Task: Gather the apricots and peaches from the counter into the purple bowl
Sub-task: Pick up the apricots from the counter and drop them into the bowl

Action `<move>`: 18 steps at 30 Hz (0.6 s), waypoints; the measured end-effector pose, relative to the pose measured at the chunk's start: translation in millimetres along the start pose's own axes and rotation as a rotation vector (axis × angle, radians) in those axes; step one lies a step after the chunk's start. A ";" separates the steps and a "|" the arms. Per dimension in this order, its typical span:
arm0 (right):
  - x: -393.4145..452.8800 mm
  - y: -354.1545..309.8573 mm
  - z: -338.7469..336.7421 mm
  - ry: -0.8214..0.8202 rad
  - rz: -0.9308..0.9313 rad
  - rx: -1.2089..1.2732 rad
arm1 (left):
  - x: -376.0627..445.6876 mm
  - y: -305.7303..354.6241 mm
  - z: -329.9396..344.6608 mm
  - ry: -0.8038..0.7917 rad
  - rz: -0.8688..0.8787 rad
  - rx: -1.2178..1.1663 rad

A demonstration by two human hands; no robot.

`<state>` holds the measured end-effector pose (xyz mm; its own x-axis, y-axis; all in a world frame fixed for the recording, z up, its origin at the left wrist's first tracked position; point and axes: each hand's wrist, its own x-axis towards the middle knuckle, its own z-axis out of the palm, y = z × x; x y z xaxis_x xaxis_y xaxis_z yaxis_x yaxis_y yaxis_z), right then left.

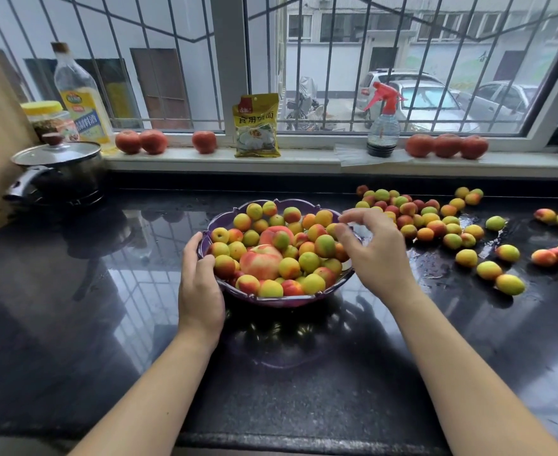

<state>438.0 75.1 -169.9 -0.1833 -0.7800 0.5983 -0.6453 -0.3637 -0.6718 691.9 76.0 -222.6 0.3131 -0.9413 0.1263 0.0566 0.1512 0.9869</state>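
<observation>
Two hands at the purple bowl [336, 286].
I saw my left hand [200, 291] gripping its rim; my right hand [374, 248] hovered loosely open, empty, over the apricots [308, 261].

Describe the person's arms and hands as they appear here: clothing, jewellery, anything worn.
Both forearms are bare all the way to the bottom edge of the picture; no sleeve or cuff shows. The left hand and right hand wear no gloves, and no rings, watch or bracelet can be seen on the fingers or wrists. Fingernails look short and unpainted, though they are small in this view.
</observation>
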 end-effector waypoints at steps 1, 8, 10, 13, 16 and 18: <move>1.4 3.5 -2.8 0.084 0.027 0.035 | -0.5 0.6 0.2 0.001 0.000 0.000; 6.4 56.6 -18.1 0.218 0.382 -0.211 | -4.1 3.8 3.2 -0.008 0.021 0.049; 5.7 66.5 -21.8 0.206 0.429 -0.300 | -4.5 2.6 3.7 -0.025 0.033 0.071; 9.2 76.5 -37.7 0.239 0.507 -0.475 | -5.3 1.3 4.9 -0.079 0.045 0.096; 11.9 89.0 -51.8 0.130 0.668 -0.678 | -8.8 4.4 7.0 -0.117 0.051 0.103; 11.5 92.4 -53.0 0.044 0.739 -0.738 | -9.0 5.6 7.4 -0.117 0.056 0.092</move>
<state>337.0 59.5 -201.9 -0.7337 -0.6572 0.1724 -0.6518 0.6091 -0.4519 682.3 83.1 -217.4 0.2005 -0.9617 0.1866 -0.0470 0.1808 0.9824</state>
